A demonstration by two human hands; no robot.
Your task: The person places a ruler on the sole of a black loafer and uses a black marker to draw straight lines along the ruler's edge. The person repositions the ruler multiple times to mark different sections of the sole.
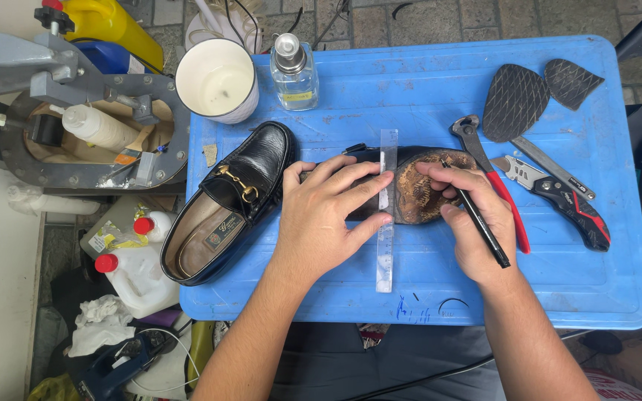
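Left hand spread flat, pressing clear ruler across upturned shoe, mid blue table. Right hand pinching black pen, tip at worn sole. Second loafer upright left of hands. Pincers, knife, rubber soles right. Cup, glass bottle far left.

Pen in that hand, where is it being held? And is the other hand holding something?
The right hand grips the black pen near its tip end, the tip on the shoe sole. The left hand grasps nothing; it presses the clear ruler flat across the shoe.
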